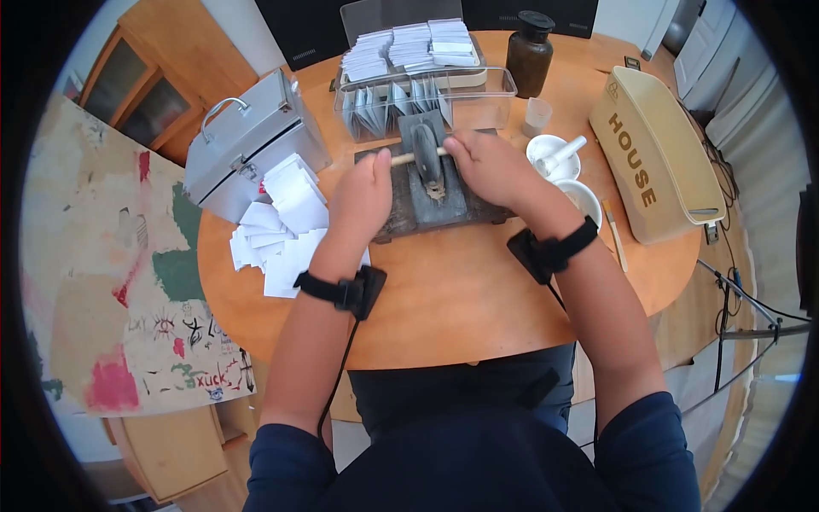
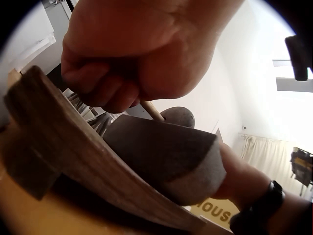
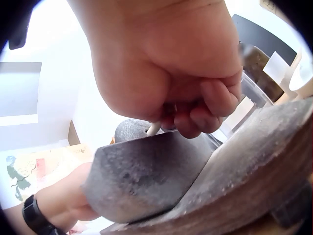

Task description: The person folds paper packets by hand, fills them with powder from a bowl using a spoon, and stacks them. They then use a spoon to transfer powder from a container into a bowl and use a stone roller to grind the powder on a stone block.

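Note:
A dark stone grinding wheel (image 1: 424,154) stands on edge in the groove of a grey, boat-shaped grinding trough (image 1: 452,203). Through its centre runs a pale wooden axle (image 1: 403,160). My left hand (image 1: 363,194) grips the axle on the left side, and my right hand (image 1: 493,164) grips it on the right. Both sets of fingers curl round it in the left wrist and right wrist views. Brown crumbs (image 1: 436,194) lie in the near end of the groove. The trough rests on a thick, worn base (image 2: 73,122). Most of the axle is hidden inside my fists.
White paper packets (image 1: 290,213) lie loose at left beside a silver metal case (image 1: 247,145). Behind the trough stand clear boxes (image 1: 482,107) of paper packets and a dark jar (image 1: 531,55). At right are a mortar (image 1: 573,166), a bowl (image 1: 589,200), a knife (image 1: 616,239) and a beige bin (image 1: 653,154).

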Tool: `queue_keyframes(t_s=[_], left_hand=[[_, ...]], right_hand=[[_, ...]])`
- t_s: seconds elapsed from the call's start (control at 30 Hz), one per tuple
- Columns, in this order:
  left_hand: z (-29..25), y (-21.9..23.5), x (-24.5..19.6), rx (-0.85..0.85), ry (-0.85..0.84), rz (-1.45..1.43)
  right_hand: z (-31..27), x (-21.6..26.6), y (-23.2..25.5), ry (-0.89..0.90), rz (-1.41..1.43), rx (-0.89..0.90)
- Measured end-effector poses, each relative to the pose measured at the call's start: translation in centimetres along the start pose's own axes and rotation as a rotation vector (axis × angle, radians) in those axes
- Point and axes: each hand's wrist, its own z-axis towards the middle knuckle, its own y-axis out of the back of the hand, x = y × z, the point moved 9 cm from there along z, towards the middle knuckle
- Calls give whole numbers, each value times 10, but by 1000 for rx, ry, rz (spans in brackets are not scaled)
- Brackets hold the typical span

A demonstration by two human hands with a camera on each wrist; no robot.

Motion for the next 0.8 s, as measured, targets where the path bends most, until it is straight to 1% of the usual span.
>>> queue_keyframes(t_s=[0.07,0.1,0.17,0.23,0.33,0.4,0.43,0.5,0.53,0.6,0.63,0.7,0.8], left_hand=[[11,1,-1,6,30,-21],[5,2,-1,3,29,-23],[-9,5,-4,-3,8,71],[-2,4,-4,-7,-5,63],[4,6,-6,-19,15,21],[3,9,-11,-14,-2,41],[-3,10,-12,-14,-7,40],[-17,7,-10,16,36,6],[-12,4,-11,31,29,8],[0,4,-4,2,68,5],[6,4,-2,1,62,7],[12,-1,3,48,72,-33],[-11,3,-3,23,36,-30]], right_hand=[[2,-4,-1,10,0,-6],[-4,-1,0,16,-2,3],[-8,5,3,30,-7,3],[-13,4,3,18,0,-16],[2,-3,-1,-3,36,17],[-4,-1,-2,7,26,24],[-14,3,-1,-6,29,24],[-17,1,0,-31,33,38],[-14,-4,-2,-46,39,32],[-1,-2,-3,50,68,-13],[4,-6,-4,13,62,-3],[-3,-3,-2,25,52,0],[-14,5,3,25,24,12]])
